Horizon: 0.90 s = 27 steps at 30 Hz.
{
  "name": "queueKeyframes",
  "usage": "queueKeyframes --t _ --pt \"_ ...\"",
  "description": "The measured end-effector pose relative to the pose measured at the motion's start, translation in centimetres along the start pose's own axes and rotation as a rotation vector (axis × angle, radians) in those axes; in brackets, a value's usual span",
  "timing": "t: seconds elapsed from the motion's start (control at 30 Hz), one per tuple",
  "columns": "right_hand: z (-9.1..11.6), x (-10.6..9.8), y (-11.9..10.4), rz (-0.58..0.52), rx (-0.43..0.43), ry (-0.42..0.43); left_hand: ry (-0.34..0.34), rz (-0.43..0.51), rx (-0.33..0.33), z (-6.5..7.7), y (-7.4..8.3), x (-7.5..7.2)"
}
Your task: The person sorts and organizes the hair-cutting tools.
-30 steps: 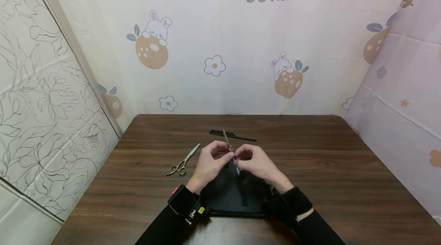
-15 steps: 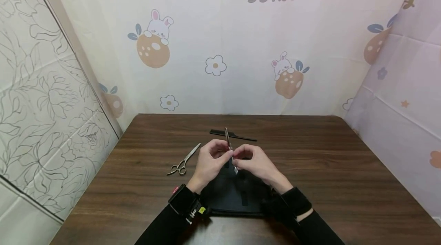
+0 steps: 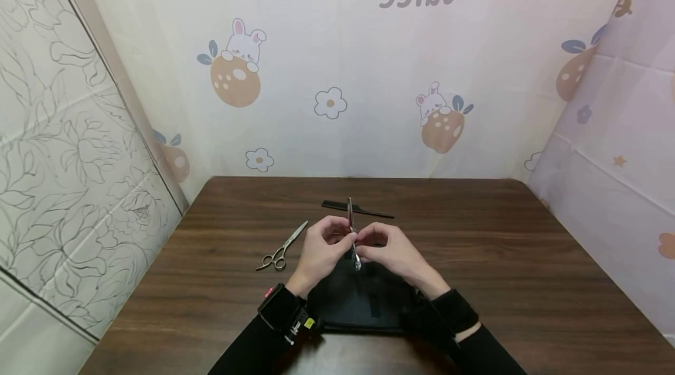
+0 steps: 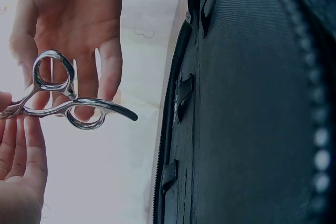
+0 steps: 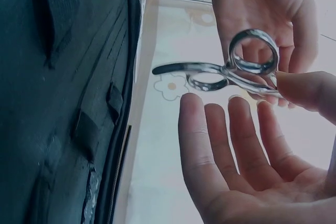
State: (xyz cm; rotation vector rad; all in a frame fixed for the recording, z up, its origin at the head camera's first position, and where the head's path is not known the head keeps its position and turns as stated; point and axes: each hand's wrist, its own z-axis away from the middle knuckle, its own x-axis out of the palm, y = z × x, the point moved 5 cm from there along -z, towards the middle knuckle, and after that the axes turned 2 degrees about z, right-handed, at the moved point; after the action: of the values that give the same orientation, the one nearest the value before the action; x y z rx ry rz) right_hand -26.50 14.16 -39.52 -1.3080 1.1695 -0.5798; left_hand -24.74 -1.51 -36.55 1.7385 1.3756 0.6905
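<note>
Both hands hold a silver pair of hairdressing scissors (image 3: 356, 259) above a black zip case (image 3: 345, 304). The tips point away and the finger rings face the body. My left hand (image 3: 326, 252) pinches the scissors near their middle, thumb on top. Close beside it, my right hand (image 3: 394, 252) has thumb and fingertips on them too. In the left wrist view, the left hand (image 4: 23, 166) is low at the edge, while the rings and curved finger rest show in front of the right palm. In the right wrist view, the right thumb (image 5: 304, 90) presses beside the upper ring.
A second pair of scissors (image 3: 283, 249) lies left of the hands. Behind them lies a black tail comb (image 3: 340, 205). The case has small loops (image 4: 185, 95) inside its zipped edge. A printed curtain (image 3: 337, 41) hangs behind the brown wooden table (image 3: 527, 281).
The held scissors have turned slightly: their tips moved a little right and the rings a little left, so they point straighter ahead. Both hands stay in nearly the same place.
</note>
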Motion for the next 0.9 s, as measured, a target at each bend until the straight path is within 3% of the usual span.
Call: queueKeyframes --t 0.2,0.4,0.7,0.9 --pt "0.2 -0.6 -0.1 0.075 -0.003 0.01 -0.004 0.004 -0.009 -0.1 -0.1 -0.2" --pt "0.4 -1.2 0.2 0.227 -0.003 0.004 -0.005 -0.021 -0.009 -0.2 -0.1 -0.5" --pt "1.3 -2.5 1.6 0.395 0.087 -0.017 0.015 -0.055 0.0 -0.3 0.2 -0.8" --pt "2.1 -2.9 1.7 0.472 0.09 -0.043 0.011 -0.076 0.006 -0.2 0.3 -0.9"
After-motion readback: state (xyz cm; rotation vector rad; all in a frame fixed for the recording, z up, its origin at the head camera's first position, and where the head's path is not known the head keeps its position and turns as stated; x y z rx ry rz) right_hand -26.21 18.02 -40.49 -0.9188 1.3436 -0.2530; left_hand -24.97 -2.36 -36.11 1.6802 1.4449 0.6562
